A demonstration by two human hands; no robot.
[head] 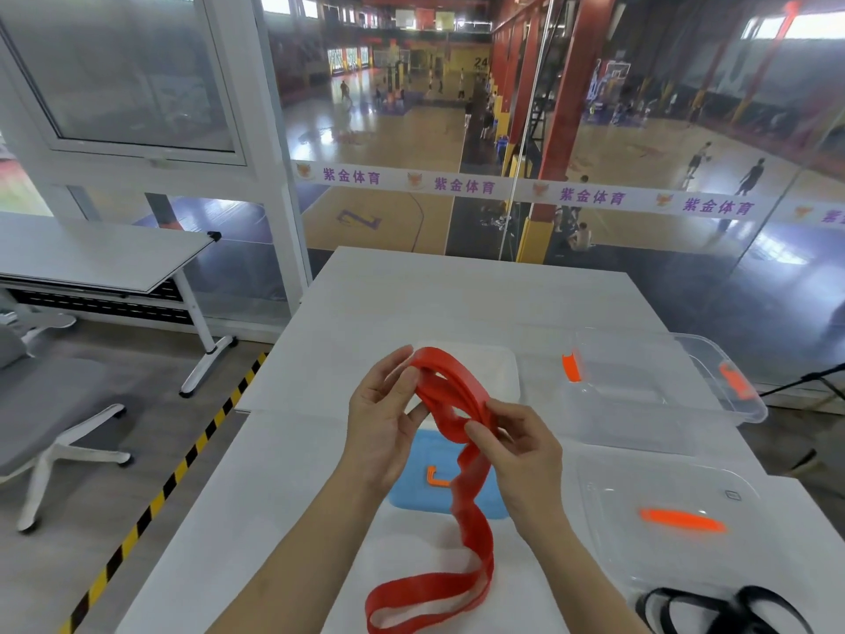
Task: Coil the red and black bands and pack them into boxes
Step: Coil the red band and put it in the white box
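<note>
A red band (462, 491) is partly coiled in the air above the white table (320, 450). My left hand (382, 427) pinches the coil's upper left side, and my right hand (521, 455) grips its lower right side. The loose tail hangs down and loops on the table near the front edge. A black band (722, 610) lies in a heap at the front right. A clear box (658, 391) with orange latches stands open at the right. A clear lid (672, 514) with an orange handle lies nearer to me.
A blue lid (420, 491) with an orange clip lies under the hands, and a white box (498, 377) sits behind them. A glass wall runs past the table's far edge. A grey chair (50, 404) and a folding table (100, 263) stand at the left.
</note>
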